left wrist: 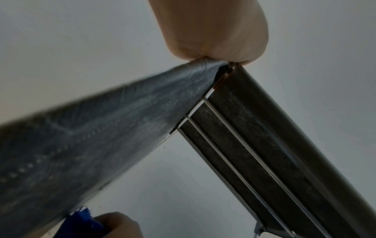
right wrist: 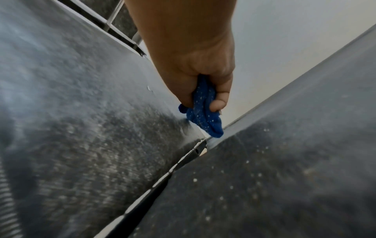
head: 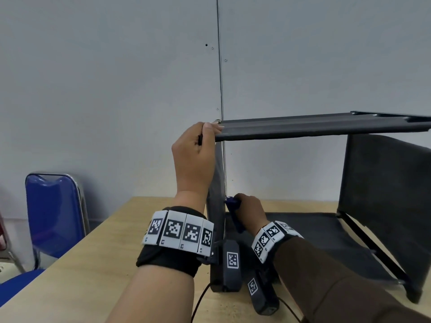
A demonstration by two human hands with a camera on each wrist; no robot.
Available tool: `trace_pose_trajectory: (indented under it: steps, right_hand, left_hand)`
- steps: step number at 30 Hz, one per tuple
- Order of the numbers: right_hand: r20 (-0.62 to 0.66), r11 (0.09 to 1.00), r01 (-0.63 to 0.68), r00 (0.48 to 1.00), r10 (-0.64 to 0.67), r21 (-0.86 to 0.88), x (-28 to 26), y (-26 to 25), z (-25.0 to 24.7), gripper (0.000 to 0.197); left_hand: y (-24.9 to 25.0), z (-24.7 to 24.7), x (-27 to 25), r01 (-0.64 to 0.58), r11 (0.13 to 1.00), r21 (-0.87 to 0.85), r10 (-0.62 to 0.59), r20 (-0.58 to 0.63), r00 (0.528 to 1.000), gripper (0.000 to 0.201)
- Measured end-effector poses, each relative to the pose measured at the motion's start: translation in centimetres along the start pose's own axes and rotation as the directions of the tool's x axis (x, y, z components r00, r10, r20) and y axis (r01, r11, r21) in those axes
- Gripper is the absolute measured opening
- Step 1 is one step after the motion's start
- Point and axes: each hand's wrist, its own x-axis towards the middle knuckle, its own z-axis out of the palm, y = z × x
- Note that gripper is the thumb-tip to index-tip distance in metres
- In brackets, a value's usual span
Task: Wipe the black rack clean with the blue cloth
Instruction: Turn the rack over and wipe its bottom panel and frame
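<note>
The black rack (head: 326, 128) stands on the wooden table (head: 98, 252), with fabric-covered top, side panels and a bottom shelf. My left hand (head: 198, 145) grips its top left corner, fingers curled over the edge; the left wrist view shows the same corner of the rack (left wrist: 234, 128) under my left hand (left wrist: 213, 40). My right hand (head: 248, 209) holds the bunched blue cloth (head: 233, 210) inside the rack, against the left side panel low down. In the right wrist view the blue cloth (right wrist: 203, 112) pokes out of my right hand (right wrist: 203, 77) near the dusty inner corner of the rack (right wrist: 284, 161).
A blue chair (head: 53, 213) with a metal frame stands left of the table. The grey wall (head: 116, 78) rises right behind the rack. Bare wooden tabletop stretches to the left of the rack.
</note>
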Motion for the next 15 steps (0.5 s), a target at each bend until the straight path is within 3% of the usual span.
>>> trace_pose_trajectory:
  steps: [4, 7, 11, 15]
  right_hand:
    - [0.021, 0.997, 0.011, 1.000, -0.010, -0.078, 1.4, 0.1, 1.4, 0.031]
    - [0.128, 0.987, 0.043, 0.991, -0.023, -0.154, 1.9, -0.1, 2.3, 0.039]
    - [0.330, 0.945, 0.174, 0.941, -0.076, -0.278, 1.3, -0.4, 3.3, 0.044]
    - [0.353, 0.935, 0.235, 0.926, -0.132, -0.267, 0.5, -0.3, 3.0, 0.040]
  left_hand:
    - [-0.1, 0.0, 0.0, 0.005, 1.000, -0.011, -0.005, 0.000, 1.000, 0.033]
    - [-0.1, 0.0, 0.0, -0.006, 1.000, -0.012, 0.006, 0.003, 1.000, 0.033]
    - [-0.1, 0.0, 0.0, -0.015, 1.000, -0.016, 0.015, 0.000, 1.000, 0.033]
    - [0.0, 0.1, -0.1, 0.000, 1.000, -0.016, 0.000, 0.008, 1.000, 0.033]
